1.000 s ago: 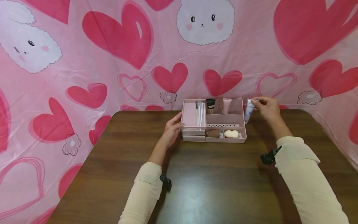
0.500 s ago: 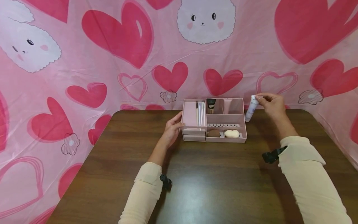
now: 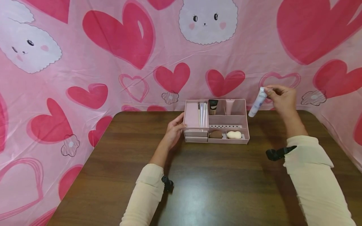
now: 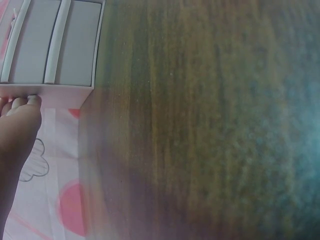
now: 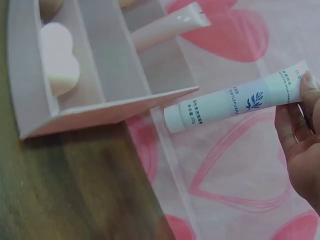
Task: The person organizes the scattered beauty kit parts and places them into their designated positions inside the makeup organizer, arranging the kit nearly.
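My right hand [image 3: 284,99] pinches a white and pale lilac squeeze tube [image 5: 240,102] by its flat crimped end. The tube slants in the air, its cap end down and to the left, near the right wall of a pink desktop organizer [image 3: 228,141]. My left hand [image 3: 174,131] rests against the organizer's left side, thumb at the front corner and fingers along the wall. Inside stand a black-capped tube [image 3: 213,107], a pink tube [image 3: 229,107] and several slim brushes [image 3: 202,114]. A cream sponge [image 3: 234,135] and a brown sponge [image 3: 216,134] lie in the front compartments.
The organizer stands at the far edge of a dark wooden table [image 3: 209,182]. Two small drawers [image 3: 196,136] face me at its left front. A pink heart-print cloth [image 3: 195,56] hangs close behind the table.
My right hand has lifted the white tube up and to the right, tilting it more, away from the organizer's right side. The left hand and the organizer have stayed in place.
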Motion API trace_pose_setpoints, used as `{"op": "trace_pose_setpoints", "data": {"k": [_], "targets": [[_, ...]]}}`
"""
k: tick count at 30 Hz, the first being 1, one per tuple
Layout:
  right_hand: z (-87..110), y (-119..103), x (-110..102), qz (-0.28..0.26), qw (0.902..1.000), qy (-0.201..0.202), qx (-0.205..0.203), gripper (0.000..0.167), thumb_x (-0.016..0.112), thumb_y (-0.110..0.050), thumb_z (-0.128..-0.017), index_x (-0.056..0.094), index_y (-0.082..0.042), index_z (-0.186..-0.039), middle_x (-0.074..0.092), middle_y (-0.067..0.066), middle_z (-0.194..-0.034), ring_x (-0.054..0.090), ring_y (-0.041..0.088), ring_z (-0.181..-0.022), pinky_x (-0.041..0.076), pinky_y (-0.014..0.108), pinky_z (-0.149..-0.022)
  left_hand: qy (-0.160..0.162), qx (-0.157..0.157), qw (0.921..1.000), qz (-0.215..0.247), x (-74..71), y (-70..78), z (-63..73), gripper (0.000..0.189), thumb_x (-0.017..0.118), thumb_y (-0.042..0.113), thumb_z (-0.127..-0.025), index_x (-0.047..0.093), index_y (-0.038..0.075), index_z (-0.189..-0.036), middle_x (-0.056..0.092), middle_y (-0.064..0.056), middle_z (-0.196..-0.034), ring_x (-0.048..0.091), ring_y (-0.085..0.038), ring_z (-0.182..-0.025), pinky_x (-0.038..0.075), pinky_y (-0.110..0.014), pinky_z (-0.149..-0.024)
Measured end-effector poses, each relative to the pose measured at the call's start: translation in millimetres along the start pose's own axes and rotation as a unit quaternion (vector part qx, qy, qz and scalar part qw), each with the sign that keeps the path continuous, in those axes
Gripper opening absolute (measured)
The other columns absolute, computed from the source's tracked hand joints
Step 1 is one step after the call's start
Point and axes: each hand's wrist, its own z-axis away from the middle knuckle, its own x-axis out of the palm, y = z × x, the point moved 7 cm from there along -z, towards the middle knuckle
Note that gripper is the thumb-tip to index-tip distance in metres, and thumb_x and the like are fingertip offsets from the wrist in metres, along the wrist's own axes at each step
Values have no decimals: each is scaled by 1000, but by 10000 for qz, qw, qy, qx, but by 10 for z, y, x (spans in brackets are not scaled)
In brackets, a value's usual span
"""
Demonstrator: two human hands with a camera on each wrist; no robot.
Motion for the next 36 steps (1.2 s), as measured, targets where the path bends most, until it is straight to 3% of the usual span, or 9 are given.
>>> {"op": "trace_pose_setpoints", "data": {"k": [4,12,19,23,28,36], "targets": [[-47,-5,-25,-194,9995,217,-116,33,67,12,-88,80,-16,-75,74,-14,-67,65,-5,-61,52,8,-61,8,-17,10000,14,-3,-6,-5,71,42,-12,-89,23,-9,-157,23,-24,-167,26,-33,-152,45,-13,-97],[-94,-4,11,302,9982,316,-401,11,73,1,-88,81,-6,-85,73,-19,-70,64,-7,-65,52,7,-66,34,-17,10000,-7,-11,-7,-1,71,41,-13,-89,23,-9,-157,23,-24,-167,27,-32,-151,46,-13,-95],[-67,-9,142,511,9962,296,-644,8,72,2,-88,79,4,-90,71,-22,-70,62,-9,-64,51,7,-66,-13,1,10000,-1,-7,-10,0,71,41,-13,-88,23,-9,-157,23,-23,-167,28,-31,-149,46,-13,-96],[-36,30,255,499,9968,138,-601,8,72,0,-89,79,6,-90,71,-22,-71,61,-8,-65,52,7,-68,-24,25,10000,3,-11,-17,-2,71,41,-13,-88,22,-9,-157,23,-24,-167,26,-31,-151,45,-12,-96],[34,111,379,802,9949,-26,-612,15,70,5,-89,72,19,-94,68,-29,-70,58,-10,-65,49,7,-68,-49,32,10000,-19,-14,-26,-6,71,41,-12,-88,22,-10,-157,23,-24,-167,25,-30,-152,44,-12,-98],[120,204,431,1226,9917,-248,-298,12,69,5,-90,73,15,-93,65,-32,-70,55,-12,-66,45,6,-66,-27,16,10000,-42,-11,-15,-7,71,41,-12,-89,22,-9,-157,23,-23,-168,25,-30,-151,43,-11,-97]]}}
